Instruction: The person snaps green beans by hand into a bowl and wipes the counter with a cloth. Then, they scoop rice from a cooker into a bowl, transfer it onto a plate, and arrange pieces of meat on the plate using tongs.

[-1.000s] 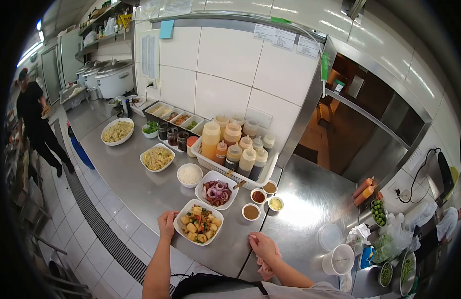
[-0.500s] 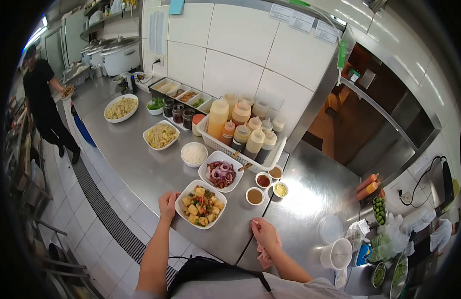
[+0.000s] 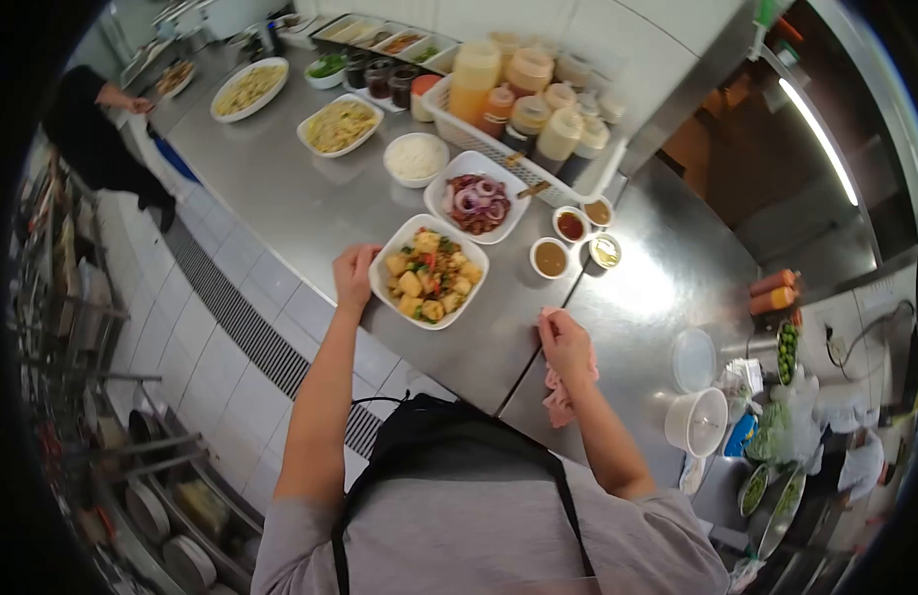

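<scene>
My left hand (image 3: 355, 276) is at the counter's front edge, fingers curled, close against the near-left rim of a white square bowl (image 3: 407, 315). Whether it grips the rim or the counter edge is hidden. Golden fried cubes with chopped vegetables (image 3: 431, 276) fill that bowl. My right hand (image 3: 566, 345) rests on the steel counter right of the bowl, closed on a crumpled pink cloth (image 3: 558, 402). Behind the bowl sits a white dish of meat topped with purple onion rings (image 3: 477, 203). Small sauce cups (image 3: 550, 259) stand between that dish and my right hand.
Left along the counter are a rice bowl (image 3: 416, 157), a noodle dish (image 3: 340, 126) and an oval platter (image 3: 248, 89). A basket of squeeze bottles (image 3: 523, 159) stands behind. A plastic tub (image 3: 697, 421) is at right. A co-worker (image 3: 92, 134) stands far left.
My view has tilted downward, so the counter appears higher. The co-worker's plate of food, held before, now rests on the counter with their hand apart from it. My hands keep their places.
</scene>
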Demonstrator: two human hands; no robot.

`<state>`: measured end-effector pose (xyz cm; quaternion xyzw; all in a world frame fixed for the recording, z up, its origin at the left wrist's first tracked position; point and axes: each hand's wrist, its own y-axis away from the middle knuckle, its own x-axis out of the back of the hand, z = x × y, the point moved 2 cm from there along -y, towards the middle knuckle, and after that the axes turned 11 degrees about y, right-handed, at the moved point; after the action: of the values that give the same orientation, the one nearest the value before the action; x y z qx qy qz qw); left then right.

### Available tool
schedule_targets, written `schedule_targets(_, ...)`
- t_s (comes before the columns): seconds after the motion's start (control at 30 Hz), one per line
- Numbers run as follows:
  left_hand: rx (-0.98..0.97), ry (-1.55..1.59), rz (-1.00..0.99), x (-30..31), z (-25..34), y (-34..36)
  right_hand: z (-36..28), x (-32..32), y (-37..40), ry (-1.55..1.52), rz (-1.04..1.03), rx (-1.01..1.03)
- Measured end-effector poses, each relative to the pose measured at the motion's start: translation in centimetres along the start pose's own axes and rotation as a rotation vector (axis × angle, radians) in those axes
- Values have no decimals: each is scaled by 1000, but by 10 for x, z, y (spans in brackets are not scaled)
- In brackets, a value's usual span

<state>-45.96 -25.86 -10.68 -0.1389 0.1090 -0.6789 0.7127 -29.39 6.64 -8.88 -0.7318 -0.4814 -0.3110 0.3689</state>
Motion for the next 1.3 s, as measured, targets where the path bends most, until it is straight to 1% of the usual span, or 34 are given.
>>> schedule_targets(0.03,9,57,15,0,-7,0,2,-3,-1,1,19,12)
schedule_targets(0.07,32,84,33,0,-4,1,-2,-1,-1,-20,1,-20)
schedule_targets(0.1,52,116,51,-1,-1,2,-7,2,-1,-23,-16,1)
schedule_targets(0.13,46,113,76,0,0,3,-11,6,-3,-16,-27,-24)
schedule_targets(0.17,79,126,78,2,1,4,-13,8,-4,-10,-35,-51)
schedule_targets(0.2,109,139,82,3,2,5,-15,9,-4,-17,-39,-24)
schedule_targets(0.23,91,135,114,4,3,4,-14,9,-5,-6,-71,-56)
schedule_targets(0.27,149,220,136,4,0,5,-13,8,-8,6,-105,-79)
schedule_targets(0.3,201,308,163,5,-3,4,-6,4,-9,-93,-95,-93)
schedule_targets(0.33,225,312,178,7,-4,4,0,-2,-12,-193,-94,-109)
schedule_targets(0.37,250,314,190,9,-6,3,-3,-4,-19,-204,-111,-62)
schedule_targets(0.4,265,323,197,10,-7,4,-6,-2,-25,-199,-54,-22)
schedule_targets(0.43,283,335,198,11,-6,5,-16,1,-34,-195,7,13)
schedule_targets(0.5,350,389,200,13,0,5,-46,0,-51,-230,13,73)
schedule_targets(0.57,350,432,178,14,-9,3,-89,-2,-62,-260,24,122)
schedule_targets(0.63,462,522,116,16,-13,5,-153,-12,-67,-370,36,354)
schedule_targets(0.67,497,532,42,21,-7,3,-182,-19,-66,-337,40,433)
schedule_targets(0.7,531,539,-33,32,0,1,-211,-31,-65,-367,38,482)
schedule_targets(0.73,514,535,-24,52,5,0,-236,-49,-63,-428,13,501)
schedule_targets(0.8,481,384,-177,96,15,-9,-288,-87,-57,-494,-15,541)
schedule_targets(0.87,479,367,-106,157,21,-25,-335,-134,-49,-616,-173,379)
schedule_targets(0.9,498,346,-56,190,22,-28,-357,-149,-46,-627,-187,378)
schedule_targets(0.97,520,313,-30,257,22,-46,-408,-182,-46,-647,-349,480)
schedule_targets(1.03,569,353,170,312,14,-62,-443,-218,-53,-689,-365,516)
schedule_targets(1.07,568,355,169,331,13,-68,-456,-237,-59,-697,-425,477)
schedule_targets(1.13,582,422,285,369,9,-82,-479,-281,-79,-770,-508,409)
schedule_targets(1.17,583,416,285,385,4,-90,-493,-301,-91,-776,-508,407)
schedule_targets(1.23,619,447,306,410,-9,-103,-517,-337,-124,-846,-596,245)
schedule_targets(1.3,650,443,317,435,-21,-118,-551,-366,-165,-904,-626,181)
